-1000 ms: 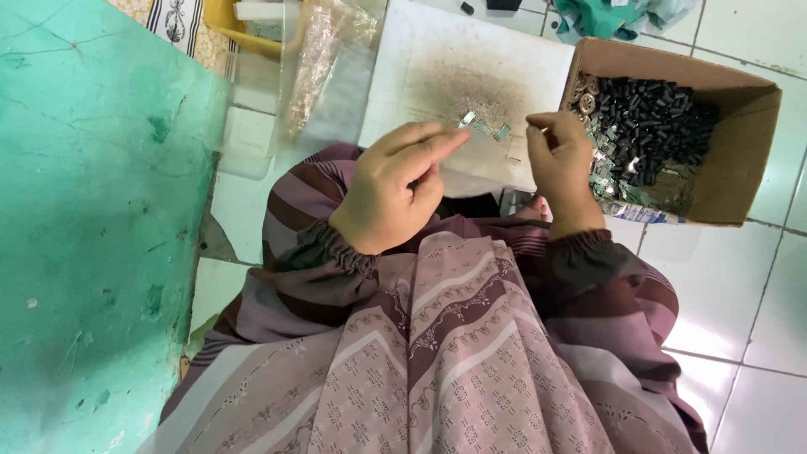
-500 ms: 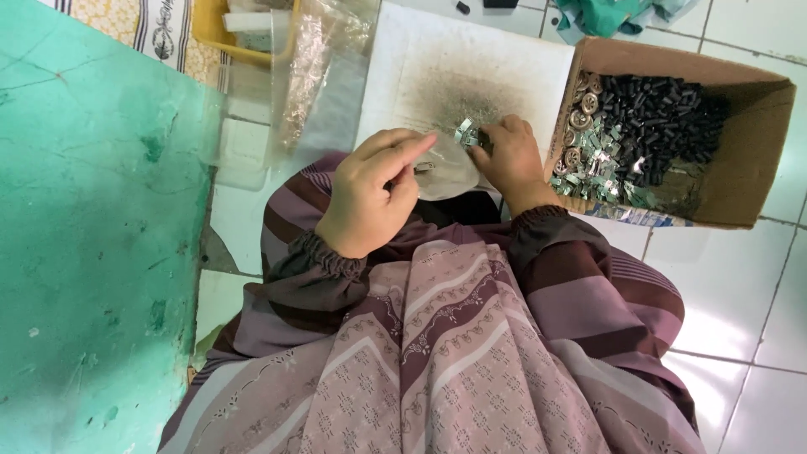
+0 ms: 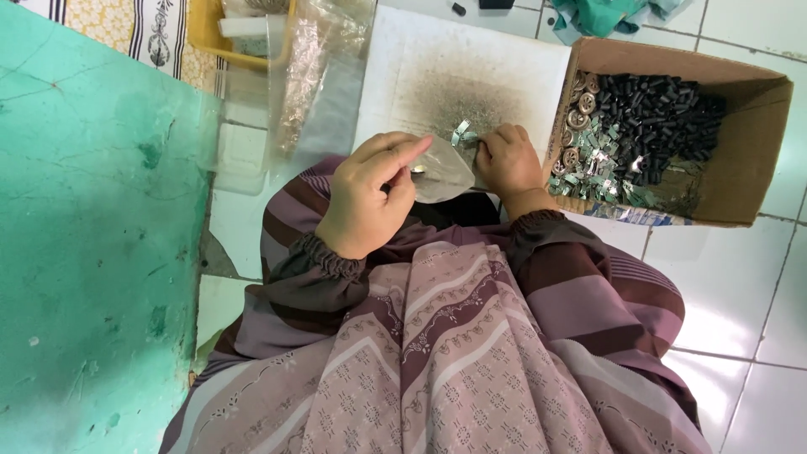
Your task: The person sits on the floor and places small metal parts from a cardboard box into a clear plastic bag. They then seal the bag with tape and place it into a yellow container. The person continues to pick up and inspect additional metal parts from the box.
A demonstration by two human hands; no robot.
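Green mat (image 3: pixel 92 235) on the far left, then a yellow tray (image 3: pixel 210 38) and clear bags (image 3: pixel 315 71). Left hand (image 3: pixel 370 197), fingers curled, index out, pinches a grey plastic sheet (image 3: pixel 444 175). Right hand (image 3: pixel 504 160), fingers bunched, grips a small metal clip (image 3: pixel 461 132) over the white board (image 3: pixel 471 67). Cardboard box (image 3: pixel 756 151) of black and silver parts sits right.
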